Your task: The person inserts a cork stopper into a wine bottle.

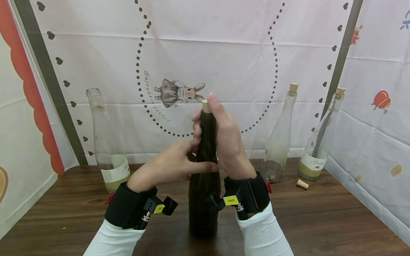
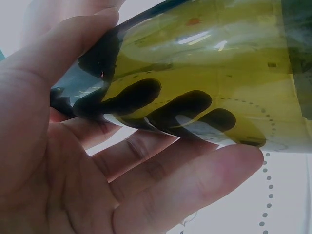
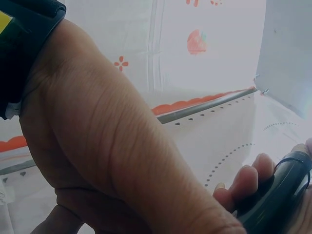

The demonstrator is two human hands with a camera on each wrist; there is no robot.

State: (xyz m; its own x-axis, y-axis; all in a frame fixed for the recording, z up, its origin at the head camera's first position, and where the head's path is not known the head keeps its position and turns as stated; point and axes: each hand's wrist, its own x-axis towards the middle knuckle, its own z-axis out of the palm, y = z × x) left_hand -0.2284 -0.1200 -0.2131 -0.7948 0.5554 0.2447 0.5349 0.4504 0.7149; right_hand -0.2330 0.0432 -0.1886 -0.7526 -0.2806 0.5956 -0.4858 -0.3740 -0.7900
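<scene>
The dark green bottle [image 1: 204, 173] stands upright on the wooden bench [image 1: 330, 217], at its middle. It is steadied at the shoulder by the left hand [image 1: 169, 163], whose fingers are curled round the smooth glass, so that it cannot tip. The neck is clasped by the right hand [image 1: 225, 140], the thumb pressed on the pale cork [image 1: 205, 105] in its mouth. Behind the bottle, three clear glass bottles [image 1: 107, 142] are ranged; to its right a loose cork [image 1: 302, 184] lies.
</scene>
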